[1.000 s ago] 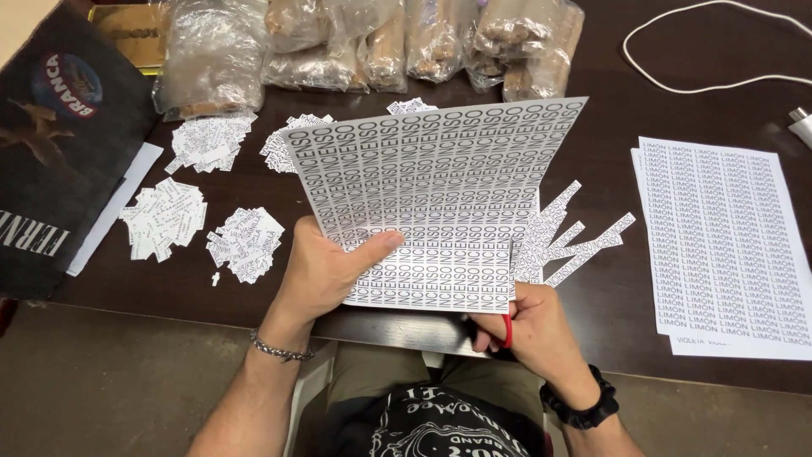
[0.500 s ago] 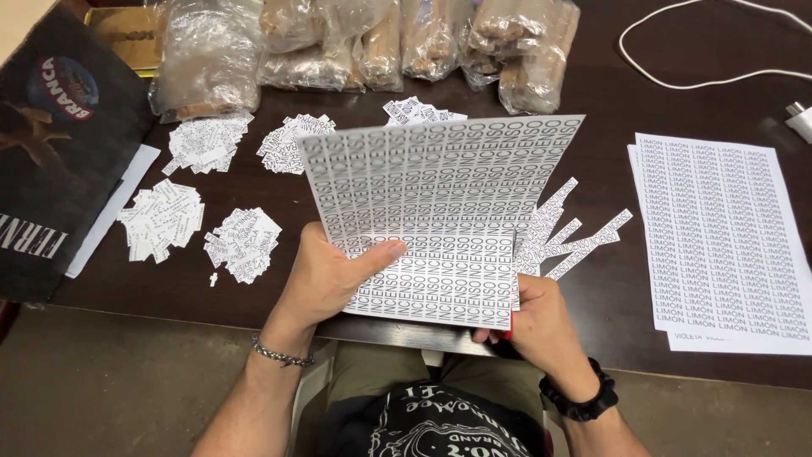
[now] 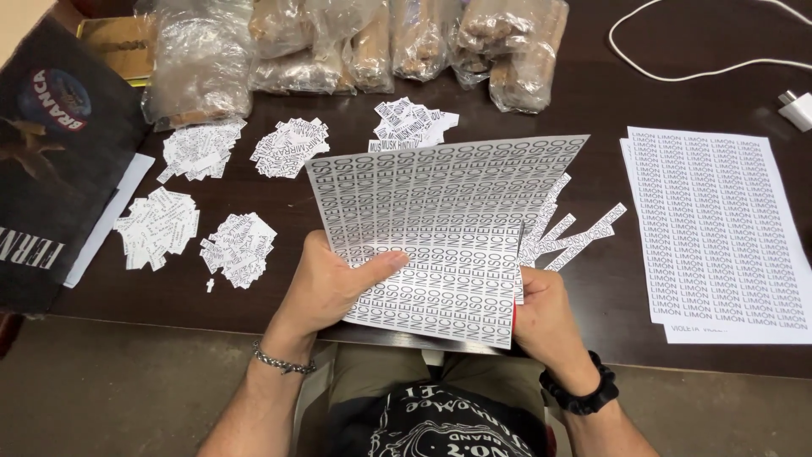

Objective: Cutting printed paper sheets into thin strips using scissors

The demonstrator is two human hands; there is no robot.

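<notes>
White printed paper sheet is held above the dark wooden table, pinched by the left hand. Right hand grips red-handled scissors at its lower edge. Keeping the sheet taut and following the printed rows should give straight strips.

Left hand and right hand gripping printed label sheet, cut label piles on dark table

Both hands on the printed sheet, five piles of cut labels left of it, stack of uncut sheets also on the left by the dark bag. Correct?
Not quite. The stack of uncut sheets lies on the right side of the table, away from the dark bag, as the head view shows. The rest holds: left hand and right hand hold the printed sheet.
</notes>
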